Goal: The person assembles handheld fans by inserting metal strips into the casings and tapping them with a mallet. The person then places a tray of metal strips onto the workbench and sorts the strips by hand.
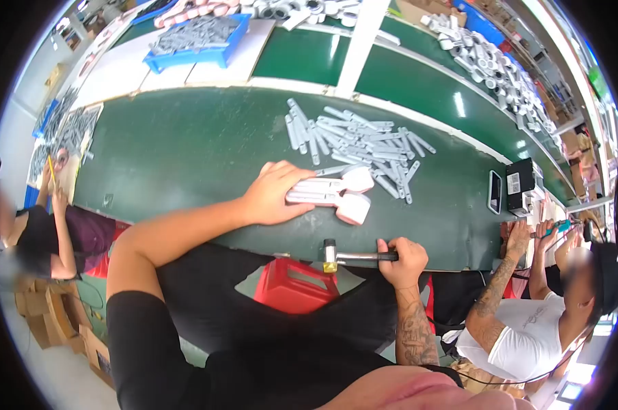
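My left hand (273, 195) is closed around two pale plastic handles with rounded heads (355, 179), lying side by side at the near part of the green tabletop. White and pinkish tones show on them. In my right hand (404, 261) is a small mallet (353, 257), gripped by its dark handle. Its head, black at one end and yellowish at the other, hangs by the table's front edge, apart from the plastic handles. Just beyond my left hand lies a loose pile of grey plastic strips (363, 140).
A blue tray (227, 51) of grey parts stands at the back left. White ring-shaped parts (483, 61) are heaped behind. On the right lie a phone (495, 191) and a black box (523, 181). A red stool (292, 287) is below; people sit on both sides.
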Demonstrator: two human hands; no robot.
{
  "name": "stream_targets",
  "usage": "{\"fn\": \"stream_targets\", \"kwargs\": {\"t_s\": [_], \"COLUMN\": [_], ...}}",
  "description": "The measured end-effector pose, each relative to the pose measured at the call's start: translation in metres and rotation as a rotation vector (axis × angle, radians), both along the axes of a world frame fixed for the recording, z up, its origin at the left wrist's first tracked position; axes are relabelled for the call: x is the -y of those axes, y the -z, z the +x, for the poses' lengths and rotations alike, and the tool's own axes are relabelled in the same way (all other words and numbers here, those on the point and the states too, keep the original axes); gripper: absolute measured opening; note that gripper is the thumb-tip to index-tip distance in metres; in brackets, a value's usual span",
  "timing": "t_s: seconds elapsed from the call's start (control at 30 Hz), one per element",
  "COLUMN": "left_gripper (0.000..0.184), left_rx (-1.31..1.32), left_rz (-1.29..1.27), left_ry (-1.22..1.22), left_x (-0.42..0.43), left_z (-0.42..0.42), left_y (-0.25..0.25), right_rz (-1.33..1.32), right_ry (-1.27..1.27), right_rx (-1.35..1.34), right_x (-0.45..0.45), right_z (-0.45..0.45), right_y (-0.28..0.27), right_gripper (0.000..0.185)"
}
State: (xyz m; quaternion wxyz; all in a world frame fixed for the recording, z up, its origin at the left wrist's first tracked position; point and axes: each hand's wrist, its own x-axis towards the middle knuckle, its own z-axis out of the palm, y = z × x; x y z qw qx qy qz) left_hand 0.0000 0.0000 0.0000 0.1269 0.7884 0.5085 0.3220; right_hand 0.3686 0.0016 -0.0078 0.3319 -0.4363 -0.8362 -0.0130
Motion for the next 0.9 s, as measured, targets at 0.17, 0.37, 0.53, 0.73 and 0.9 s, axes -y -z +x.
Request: {"fn": "stream_targets", "kwargs": {"t_s": [0.17,0.37,0.53,0.73,0.9], "left_gripper": [0.072,0.028,0.026,0.025,0.026], "left_rx": [0.004,0.312,-0.019,-0.2,-0.104], "left_rz": [0.006,-0.042,-0.144,-0.151,0.105], "left_ry": [-0.018,-0.222,-0.338,-0.289,-0.343], "left_x": [-0.001,-0.068,-0.1,-0.109,-0.101], "left_z": [0.004,-0.041,-0.054,-0.06,-0.088], "left_y": [0.0,-0.026,-0.017,-0.008,0.006], "right_rz": [-0.017,-0.036,-0.031,0.0,-0.181], "right_ry": [-0.008,-0.013,-0.022,-0.069,0.065], "right_rx": [0.039,0.031,0.016,-0.026,-0.273], "right_x": [0.001,0.001,0.001,0.0,-0.014], "right_z": [0.004,-0.001,-0.004,-0.001,0.016], "right_y": [-0.001,0.002,-0.001,0.0,-0.016], "right_gripper": [0.031,0.03,0.031,0.029,0.017]}}
